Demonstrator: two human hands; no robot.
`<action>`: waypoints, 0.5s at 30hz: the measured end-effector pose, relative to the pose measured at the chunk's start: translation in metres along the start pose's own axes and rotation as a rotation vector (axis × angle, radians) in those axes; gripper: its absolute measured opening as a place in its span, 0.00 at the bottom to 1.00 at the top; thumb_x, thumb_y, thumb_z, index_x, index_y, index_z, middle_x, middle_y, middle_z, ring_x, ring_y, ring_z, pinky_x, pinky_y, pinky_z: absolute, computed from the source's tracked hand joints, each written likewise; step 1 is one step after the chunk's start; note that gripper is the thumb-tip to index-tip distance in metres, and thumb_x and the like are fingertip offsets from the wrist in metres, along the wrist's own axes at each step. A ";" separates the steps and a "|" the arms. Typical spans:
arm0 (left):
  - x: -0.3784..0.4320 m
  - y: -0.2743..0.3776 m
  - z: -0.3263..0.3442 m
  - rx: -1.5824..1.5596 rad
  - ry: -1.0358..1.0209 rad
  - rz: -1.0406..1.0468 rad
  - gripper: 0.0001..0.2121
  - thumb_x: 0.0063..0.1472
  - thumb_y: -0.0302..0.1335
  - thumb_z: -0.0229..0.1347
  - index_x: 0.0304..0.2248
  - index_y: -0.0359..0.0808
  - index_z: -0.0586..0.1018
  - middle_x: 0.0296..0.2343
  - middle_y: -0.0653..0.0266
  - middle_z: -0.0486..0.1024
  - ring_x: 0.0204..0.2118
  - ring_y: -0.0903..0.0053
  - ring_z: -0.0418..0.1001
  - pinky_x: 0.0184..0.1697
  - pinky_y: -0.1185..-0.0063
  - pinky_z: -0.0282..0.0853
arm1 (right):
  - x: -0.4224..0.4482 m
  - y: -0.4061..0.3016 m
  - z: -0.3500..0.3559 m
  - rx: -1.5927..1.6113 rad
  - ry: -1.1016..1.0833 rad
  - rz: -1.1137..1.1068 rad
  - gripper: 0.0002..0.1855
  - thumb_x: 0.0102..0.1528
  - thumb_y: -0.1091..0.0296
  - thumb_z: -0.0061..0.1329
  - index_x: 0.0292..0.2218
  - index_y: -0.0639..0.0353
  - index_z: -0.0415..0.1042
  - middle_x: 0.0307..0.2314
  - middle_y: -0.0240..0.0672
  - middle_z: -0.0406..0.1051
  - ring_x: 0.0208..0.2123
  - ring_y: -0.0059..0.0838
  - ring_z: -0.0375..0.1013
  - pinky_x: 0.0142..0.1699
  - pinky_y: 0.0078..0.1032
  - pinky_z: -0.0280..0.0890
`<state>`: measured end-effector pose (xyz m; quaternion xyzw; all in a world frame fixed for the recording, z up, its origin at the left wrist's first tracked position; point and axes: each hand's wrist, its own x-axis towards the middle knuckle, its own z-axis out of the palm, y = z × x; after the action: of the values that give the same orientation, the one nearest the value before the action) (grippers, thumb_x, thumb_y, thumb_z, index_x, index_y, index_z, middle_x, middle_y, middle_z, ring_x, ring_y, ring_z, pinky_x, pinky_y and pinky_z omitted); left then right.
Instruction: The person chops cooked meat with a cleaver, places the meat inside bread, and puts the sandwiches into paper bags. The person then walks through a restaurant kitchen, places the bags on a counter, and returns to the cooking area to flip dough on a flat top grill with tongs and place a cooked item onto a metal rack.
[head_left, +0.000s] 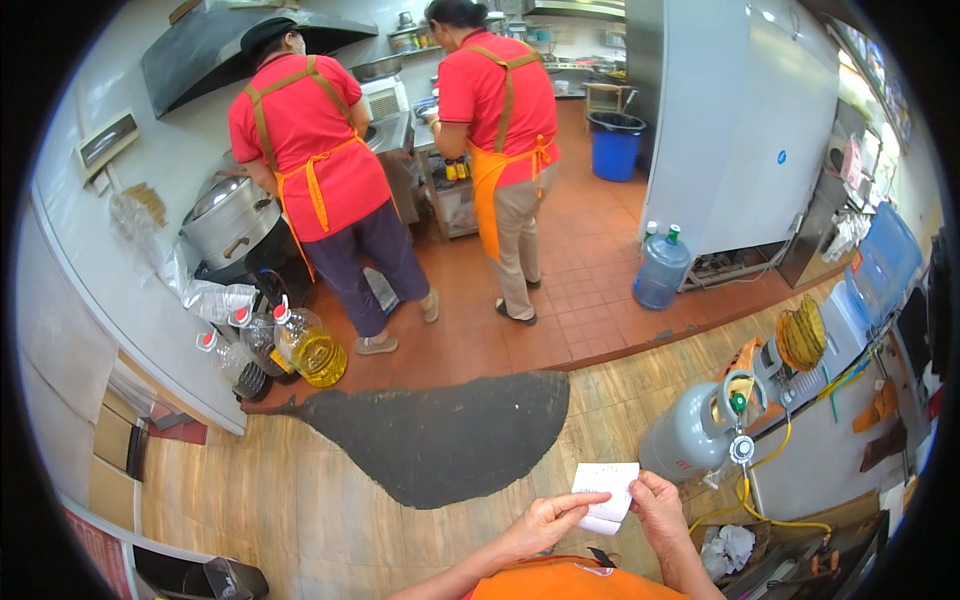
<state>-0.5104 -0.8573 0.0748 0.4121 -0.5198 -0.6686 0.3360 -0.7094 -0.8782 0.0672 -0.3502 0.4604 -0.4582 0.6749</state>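
A small white paper slip (604, 480) with printing on it is held up in front of my orange apron (577, 581). My right hand (660, 506) pinches the slip's right edge between thumb and fingers. Across the printed face stretches the index finger of my left hand (546, 523), its other fingers curled near the lower left edge. Whether the left hand also grips the paper cannot be made out. The slip's lower end bends.
Two people in red shirts work at a steamer pot (232, 217) and a steel counter (390, 131). Oil jugs (311, 352) stand by the raised tiled floor's edge. A black mat (450, 435) lies ahead. At right are a gas cylinder (682, 431) with yellow hose and a water bottle (661, 274).
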 end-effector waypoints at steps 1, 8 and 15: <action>0.000 -0.001 0.000 0.022 -0.010 -0.033 0.14 0.62 0.25 0.42 0.47 0.41 0.72 0.38 0.69 0.72 0.40 0.85 0.66 0.45 0.84 0.61 | -0.002 -0.002 0.006 0.039 0.008 0.002 0.13 0.53 0.70 0.45 0.39 0.68 0.70 0.32 0.36 0.72 0.32 0.22 0.71 0.40 0.21 0.66; 0.004 0.005 0.006 0.003 -0.112 0.004 0.14 0.63 0.26 0.42 0.46 0.41 0.72 0.38 0.64 0.72 0.41 0.81 0.67 0.47 0.82 0.61 | -0.004 0.003 0.002 0.111 0.095 -0.015 0.12 0.51 0.72 0.49 0.37 0.66 0.71 0.31 0.35 0.73 0.33 0.23 0.72 0.38 0.22 0.67; 0.009 -0.005 0.009 -0.132 -0.063 0.013 0.13 0.61 0.25 0.45 0.46 0.38 0.72 0.39 0.66 0.72 0.41 0.83 0.67 0.46 0.83 0.62 | -0.010 0.000 0.006 -0.025 0.140 -0.034 0.11 0.53 0.70 0.46 0.37 0.67 0.71 0.30 0.33 0.72 0.31 0.19 0.70 0.37 0.18 0.65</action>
<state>-0.5227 -0.8605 0.0696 0.3644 -0.4874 -0.7121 0.3501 -0.7053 -0.8690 0.0724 -0.3336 0.5061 -0.4872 0.6287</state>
